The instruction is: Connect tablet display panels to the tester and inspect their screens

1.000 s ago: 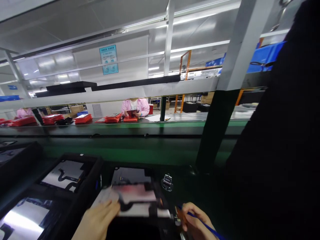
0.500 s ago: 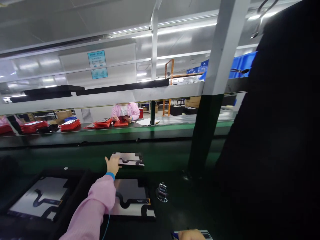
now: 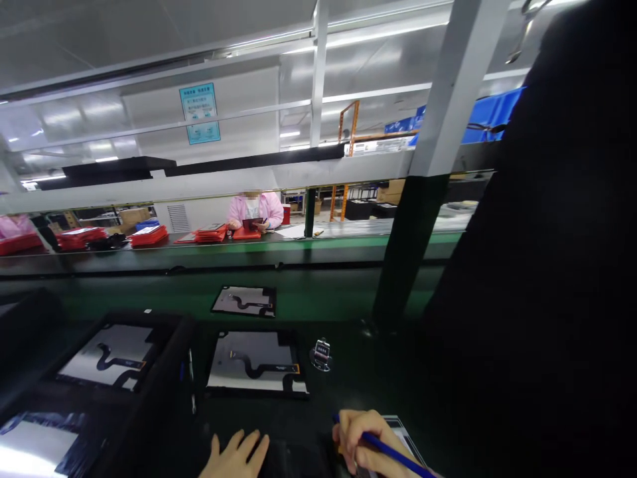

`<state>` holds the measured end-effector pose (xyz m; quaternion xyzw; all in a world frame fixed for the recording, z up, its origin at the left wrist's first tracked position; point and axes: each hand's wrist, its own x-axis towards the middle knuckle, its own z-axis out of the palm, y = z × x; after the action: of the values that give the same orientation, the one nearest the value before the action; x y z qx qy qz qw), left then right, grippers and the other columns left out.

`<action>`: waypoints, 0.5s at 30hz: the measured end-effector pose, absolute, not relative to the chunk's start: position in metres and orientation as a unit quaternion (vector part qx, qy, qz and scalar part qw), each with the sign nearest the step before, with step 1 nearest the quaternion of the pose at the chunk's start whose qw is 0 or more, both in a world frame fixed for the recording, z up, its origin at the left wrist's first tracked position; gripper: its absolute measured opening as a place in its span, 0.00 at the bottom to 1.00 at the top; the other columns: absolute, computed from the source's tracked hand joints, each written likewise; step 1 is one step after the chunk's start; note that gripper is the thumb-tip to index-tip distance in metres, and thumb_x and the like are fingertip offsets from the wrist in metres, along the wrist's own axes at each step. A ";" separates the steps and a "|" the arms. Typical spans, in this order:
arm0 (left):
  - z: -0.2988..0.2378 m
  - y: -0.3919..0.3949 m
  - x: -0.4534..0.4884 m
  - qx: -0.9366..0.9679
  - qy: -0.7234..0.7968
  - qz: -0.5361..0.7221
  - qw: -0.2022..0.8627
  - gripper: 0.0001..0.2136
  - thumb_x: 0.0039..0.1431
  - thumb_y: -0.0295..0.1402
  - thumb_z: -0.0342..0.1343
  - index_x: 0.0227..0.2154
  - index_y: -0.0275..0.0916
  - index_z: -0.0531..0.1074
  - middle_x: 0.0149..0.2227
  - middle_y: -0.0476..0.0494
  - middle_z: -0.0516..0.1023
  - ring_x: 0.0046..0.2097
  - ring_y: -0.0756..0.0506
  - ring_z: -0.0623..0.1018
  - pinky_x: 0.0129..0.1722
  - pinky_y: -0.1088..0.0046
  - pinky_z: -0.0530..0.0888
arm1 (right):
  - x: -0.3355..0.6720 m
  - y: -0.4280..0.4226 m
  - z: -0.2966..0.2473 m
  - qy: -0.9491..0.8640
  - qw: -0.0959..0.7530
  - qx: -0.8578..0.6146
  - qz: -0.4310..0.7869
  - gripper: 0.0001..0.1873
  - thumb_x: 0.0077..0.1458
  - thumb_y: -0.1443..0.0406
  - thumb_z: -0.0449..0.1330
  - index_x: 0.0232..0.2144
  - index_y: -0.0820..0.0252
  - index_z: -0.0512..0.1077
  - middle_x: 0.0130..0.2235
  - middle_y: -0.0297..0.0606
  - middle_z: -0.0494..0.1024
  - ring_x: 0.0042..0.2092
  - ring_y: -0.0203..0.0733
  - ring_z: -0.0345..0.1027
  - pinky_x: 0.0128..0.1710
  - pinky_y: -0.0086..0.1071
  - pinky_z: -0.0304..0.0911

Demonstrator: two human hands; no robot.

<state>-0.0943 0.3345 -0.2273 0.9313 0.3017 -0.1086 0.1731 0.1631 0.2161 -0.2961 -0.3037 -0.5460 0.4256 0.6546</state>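
My left hand (image 3: 236, 457) is at the bottom edge, fingers spread and holding nothing, over the dark bench. My right hand (image 3: 367, 438) is closed round a blue pen (image 3: 395, 455), above a pale-edged flat thing (image 3: 404, 431) that it partly covers. In front of my hands lies a display panel (image 3: 253, 365) with a dark ribbon cable. Farther off, a similar panel (image 3: 245, 301) rests on the green surface. A small metal tally counter (image 3: 322, 354) stands right of the nearer panel.
At left, a black foam-edged tray (image 3: 174, 345) holds another panel (image 3: 107, 355). A slim pen-like tool (image 3: 192, 382) lies beside it. A dark post (image 3: 411, 249) rises at right, near a black curtain-like mass (image 3: 542, 299). Across the line, a person in pink (image 3: 256, 211) sits near red stacks (image 3: 212, 232).
My left hand has drawn back from the far panel, now lying free on the green surface, to the bottom edge. My right hand and its pen show more fully. The view has shifted slightly.
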 end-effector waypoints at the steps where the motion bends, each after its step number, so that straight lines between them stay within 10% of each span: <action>1: -0.237 0.327 -0.098 0.922 0.328 -0.143 0.149 0.30 0.55 0.32 0.56 0.62 0.43 0.59 0.62 0.30 0.64 0.62 0.25 0.61 0.55 0.34 0.57 | 0.163 0.217 -0.297 -0.556 0.651 -0.307 0.416 0.14 0.53 0.54 0.65 0.26 0.58 0.73 0.23 0.32 0.71 0.23 0.34 0.66 0.38 0.37 0.61; 9: -0.231 0.331 -0.103 0.928 0.317 -0.108 0.162 0.60 0.20 0.46 0.72 0.63 0.33 0.56 0.54 0.24 0.66 0.56 0.23 0.65 0.57 0.31 0.45 | 0.165 0.216 -0.296 -0.497 0.695 -0.316 0.412 0.11 0.55 0.57 0.64 0.26 0.57 0.73 0.24 0.32 0.70 0.25 0.34 0.65 0.38 0.38 0.63; 12: -0.197 0.330 -0.102 0.917 0.335 -0.051 0.208 0.44 0.21 0.45 0.73 0.49 0.37 0.73 0.46 0.35 0.71 0.48 0.31 0.71 0.53 0.48 0.65 | 0.166 0.215 -0.293 -0.479 0.709 -0.320 0.407 0.14 0.53 0.55 0.65 0.23 0.58 0.72 0.22 0.31 0.68 0.23 0.33 0.63 0.38 0.38 0.63; 15: -0.162 0.311 -0.114 0.907 0.321 0.034 0.270 0.11 0.42 0.38 0.68 0.29 0.42 0.77 0.35 0.48 0.73 0.38 0.44 0.74 0.39 0.70 0.71 | 0.166 0.215 -0.289 -0.466 0.715 -0.325 0.408 0.16 0.52 0.55 0.66 0.22 0.59 0.71 0.22 0.30 0.67 0.22 0.33 0.63 0.41 0.39 0.63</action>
<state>-0.1142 0.3112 -0.1620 0.9072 0.3205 0.0337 0.2703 0.1664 0.2146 -0.2892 -0.3247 -0.4662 0.4078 0.7148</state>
